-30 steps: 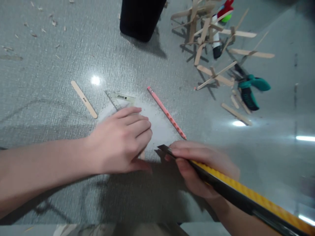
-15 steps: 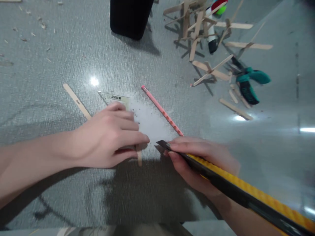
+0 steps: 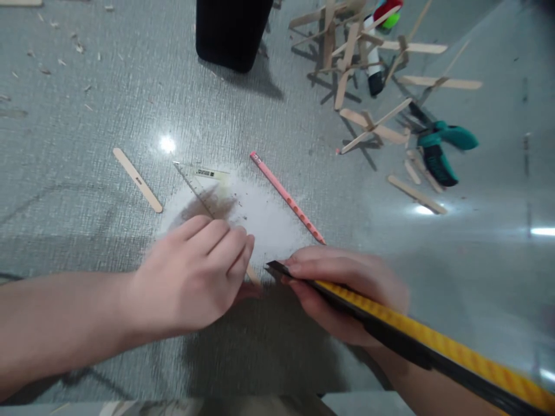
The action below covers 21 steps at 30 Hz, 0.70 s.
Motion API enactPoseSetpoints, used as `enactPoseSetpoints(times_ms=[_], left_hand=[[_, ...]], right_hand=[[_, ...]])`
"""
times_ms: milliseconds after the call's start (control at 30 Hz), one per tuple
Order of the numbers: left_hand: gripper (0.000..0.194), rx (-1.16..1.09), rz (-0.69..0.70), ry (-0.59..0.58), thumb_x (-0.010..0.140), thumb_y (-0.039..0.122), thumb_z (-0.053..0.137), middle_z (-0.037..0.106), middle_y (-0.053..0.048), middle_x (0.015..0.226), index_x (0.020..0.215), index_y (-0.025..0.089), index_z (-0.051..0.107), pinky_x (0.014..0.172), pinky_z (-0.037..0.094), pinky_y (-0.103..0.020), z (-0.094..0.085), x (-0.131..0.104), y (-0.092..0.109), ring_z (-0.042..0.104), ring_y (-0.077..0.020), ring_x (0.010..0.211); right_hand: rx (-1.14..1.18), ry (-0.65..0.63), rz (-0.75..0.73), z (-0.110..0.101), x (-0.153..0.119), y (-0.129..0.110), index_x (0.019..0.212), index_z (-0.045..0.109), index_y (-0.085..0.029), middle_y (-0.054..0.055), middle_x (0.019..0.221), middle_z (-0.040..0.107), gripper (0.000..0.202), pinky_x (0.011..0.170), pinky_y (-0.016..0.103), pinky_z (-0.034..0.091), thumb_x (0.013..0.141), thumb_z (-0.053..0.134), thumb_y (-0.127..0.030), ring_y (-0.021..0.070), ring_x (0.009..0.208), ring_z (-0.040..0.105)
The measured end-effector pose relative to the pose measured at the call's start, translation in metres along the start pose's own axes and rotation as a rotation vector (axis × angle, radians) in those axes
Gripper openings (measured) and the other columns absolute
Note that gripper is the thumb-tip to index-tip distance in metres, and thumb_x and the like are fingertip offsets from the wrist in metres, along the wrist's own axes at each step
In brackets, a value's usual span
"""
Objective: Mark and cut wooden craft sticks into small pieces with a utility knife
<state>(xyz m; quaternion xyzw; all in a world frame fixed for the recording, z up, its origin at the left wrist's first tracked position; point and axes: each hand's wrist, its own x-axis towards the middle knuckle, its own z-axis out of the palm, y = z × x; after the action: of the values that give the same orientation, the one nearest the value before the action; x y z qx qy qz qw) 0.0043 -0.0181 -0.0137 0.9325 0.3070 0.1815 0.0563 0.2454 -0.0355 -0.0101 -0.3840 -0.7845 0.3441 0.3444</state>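
My left hand [image 3: 197, 271] is closed, its fingers curled over a wooden stick [image 3: 253, 275] whose end shows beside the thumb. A yellow and black utility knife [image 3: 390, 323] is held in my right hand [image 3: 342, 283], its dark blade pointing left, close to the stick. Beyond my left hand a clear triangular ruler [image 3: 197, 188] lies on a white patch of the table. A pink pencil [image 3: 288, 199] rests between and beyond my hands. To the left is a flat wooden stick with a small dark mark [image 3: 137, 180].
A black container [image 3: 229, 34] stands at the back. Crossed wooden sticks [image 3: 347, 63] and a white marker [image 3: 373, 63] are at the back right, near teal-handled pliers [image 3: 440, 144]. Loose stick pieces [image 3: 416, 193] lie in front of these. Wood chips scatter at the far left.
My left hand has drawn back toward me and its fingers have curled in, uncovering more of the ruler and the marked stick. The knife has shifted slightly left and toward me.
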Motion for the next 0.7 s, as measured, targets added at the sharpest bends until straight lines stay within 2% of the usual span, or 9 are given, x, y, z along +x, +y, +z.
enactPoseSetpoints(times_ms=[67,133,233,300,333,400,467,567,700], left_hand=[[0.024,-0.096,-0.022,-0.014,0.097,0.030,0.060,0.073,-0.008,0.091,0.100,0.009,0.071,0.066,0.052,-0.035,0.003,0.001,-0.001,0.067,-0.0213,0.079],[0.023,-0.209,-0.025,-0.032,0.098,0.027,0.057,0.074,-0.009,0.096,0.101,0.009,0.071,0.070,0.056,-0.034,0.006,0.002,-0.004,0.070,-0.0207,0.083],[0.028,-0.303,0.033,-0.050,0.101,0.028,0.054,0.073,-0.011,0.115,0.112,0.007,0.068,0.085,0.059,-0.032,0.007,0.005,-0.011,0.071,-0.0205,0.098],[0.036,-0.262,0.056,-0.008,0.101,0.036,0.054,0.068,-0.013,0.127,0.118,0.006,0.066,0.094,0.057,-0.034,0.005,0.006,-0.013,0.068,-0.0233,0.111],[0.040,-0.203,0.051,0.021,0.099,0.041,0.056,0.069,-0.013,0.126,0.118,0.007,0.066,0.092,0.057,-0.037,0.004,0.005,-0.012,0.067,-0.0257,0.111],[0.048,-0.063,0.019,0.055,0.094,0.051,0.061,0.072,-0.012,0.113,0.114,0.008,0.068,0.075,0.057,-0.042,0.001,0.004,-0.008,0.068,-0.0285,0.095],[0.049,-0.004,0.012,0.014,0.092,0.051,0.064,0.073,-0.010,0.099,0.113,0.007,0.069,0.060,0.053,-0.040,0.001,0.003,-0.003,0.066,-0.0258,0.078],[0.036,-0.053,0.002,-0.013,0.095,0.039,0.063,0.073,-0.010,0.101,0.107,0.006,0.071,0.064,0.054,-0.038,0.003,0.003,0.000,0.067,-0.0240,0.081],[0.027,-0.194,0.016,-0.021,0.097,0.031,0.060,0.073,-0.010,0.102,0.104,0.008,0.071,0.077,0.057,-0.039,0.008,0.006,-0.008,0.069,-0.0245,0.089]], right_hand=[[0.003,0.015,0.006,0.000,0.000,0.000,0.105,0.066,-0.025,0.003,0.080,0.076,0.033,0.061,0.026,0.063,0.081,0.064,-0.003,0.0159,0.067,0.074],[0.017,0.011,-0.004,0.000,-0.001,0.001,0.104,0.066,-0.024,0.003,0.080,0.076,0.033,0.061,0.026,0.063,0.080,0.064,-0.003,0.0159,0.067,0.074],[0.038,-0.006,-0.018,0.000,-0.001,0.001,0.104,0.066,-0.023,0.003,0.081,0.076,0.032,0.063,0.026,0.063,0.079,0.064,-0.003,0.0162,0.069,0.075],[0.036,-0.015,-0.018,0.000,-0.001,0.000,0.105,0.065,-0.024,0.003,0.082,0.077,0.033,0.064,0.026,0.063,0.080,0.063,-0.003,0.0161,0.069,0.074],[0.033,-0.013,-0.023,0.000,-0.001,0.000,0.105,0.065,-0.024,0.003,0.082,0.077,0.033,0.064,0.026,0.064,0.080,0.063,-0.003,0.0162,0.069,0.074],[0.029,-0.002,-0.034,-0.001,-0.001,-0.001,0.107,0.065,-0.024,0.003,0.082,0.077,0.034,0.063,0.027,0.064,0.080,0.063,-0.003,0.0168,0.068,0.074],[0.026,0.021,-0.027,-0.001,-0.001,-0.001,0.108,0.065,-0.026,0.003,0.082,0.077,0.036,0.062,0.028,0.065,0.080,0.063,-0.004,0.0176,0.068,0.075],[0.036,0.047,-0.011,-0.001,-0.001,0.000,0.107,0.065,-0.026,0.002,0.081,0.076,0.037,0.062,0.029,0.065,0.079,0.062,-0.001,0.0177,0.069,0.075],[0.076,0.044,-0.005,-0.001,-0.003,0.002,0.106,0.065,-0.024,0.003,0.081,0.076,0.037,0.060,0.027,0.063,0.079,0.062,-0.001,0.0166,0.069,0.074]])
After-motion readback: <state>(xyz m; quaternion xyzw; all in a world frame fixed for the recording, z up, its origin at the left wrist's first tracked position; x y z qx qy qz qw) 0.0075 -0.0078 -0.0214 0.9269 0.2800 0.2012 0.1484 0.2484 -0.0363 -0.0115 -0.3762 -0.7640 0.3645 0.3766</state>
